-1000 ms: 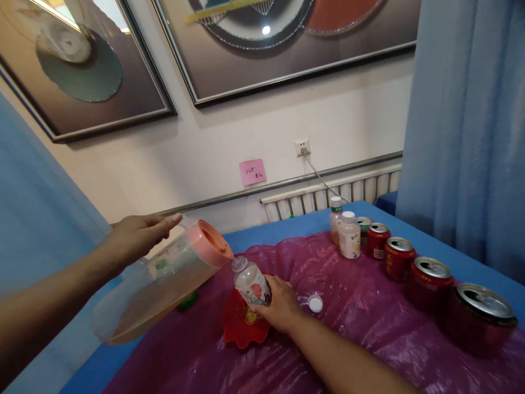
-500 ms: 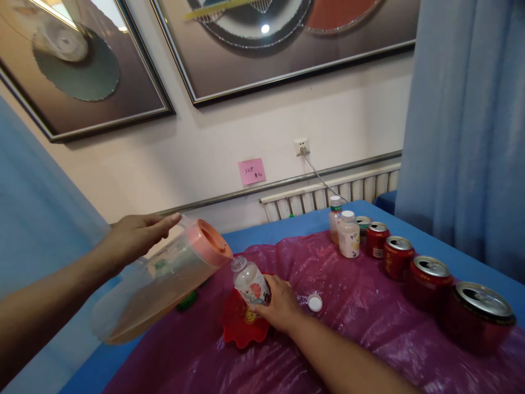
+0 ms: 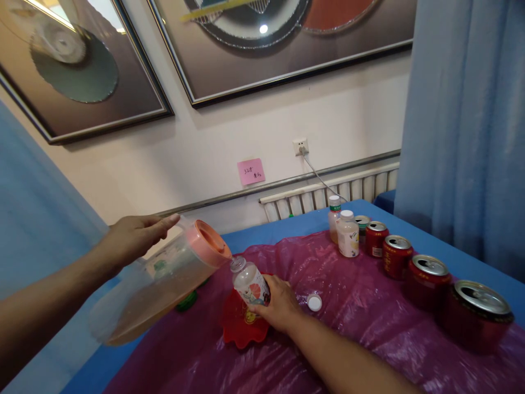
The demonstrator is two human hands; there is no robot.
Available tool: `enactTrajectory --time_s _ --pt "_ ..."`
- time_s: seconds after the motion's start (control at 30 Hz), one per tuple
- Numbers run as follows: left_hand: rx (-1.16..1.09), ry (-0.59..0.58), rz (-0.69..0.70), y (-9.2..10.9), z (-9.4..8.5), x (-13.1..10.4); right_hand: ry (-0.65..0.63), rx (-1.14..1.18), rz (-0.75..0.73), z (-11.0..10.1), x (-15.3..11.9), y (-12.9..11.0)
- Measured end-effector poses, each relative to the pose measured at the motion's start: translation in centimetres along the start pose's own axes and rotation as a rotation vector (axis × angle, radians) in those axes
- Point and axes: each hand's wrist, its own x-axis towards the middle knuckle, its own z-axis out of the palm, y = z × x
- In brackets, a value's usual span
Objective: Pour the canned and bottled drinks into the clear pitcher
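Note:
My left hand (image 3: 137, 235) is closed on the handle of a clear plastic pitcher (image 3: 164, 284) with an orange lid (image 3: 209, 243). The pitcher is tipped to the right, and cloudy pale brown liquid lies along its lower side. Its spout meets the open mouth of a small clear bottle (image 3: 250, 282) with a fruit-print label. My right hand (image 3: 281, 303) is wrapped round that bottle, which leans toward the pitcher. Beneath the bottle is a red scallop-edged dish (image 3: 241, 334). A white cap (image 3: 314, 302) lies right of my right hand.
Two capped bottles (image 3: 348, 235) and a row of opened cans (image 3: 397, 257) stand along the right of the table. Purple plastic sheeting (image 3: 328, 350) covers the blue tabletop (image 3: 476, 246). Something green (image 3: 187, 301) sits behind the pitcher.
Almost nothing differs: the pitcher and bottle keep the same tilt and contact. The whole view has shifted very slightly.

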Motion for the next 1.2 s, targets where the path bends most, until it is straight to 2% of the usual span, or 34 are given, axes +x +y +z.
enactTrajectory --time_s 1.2 --pt "0.017 -0.011 -0.003 -0.04 0.20 0.15 0.017 -0.011 -0.006 0.14 0.03 0.10"
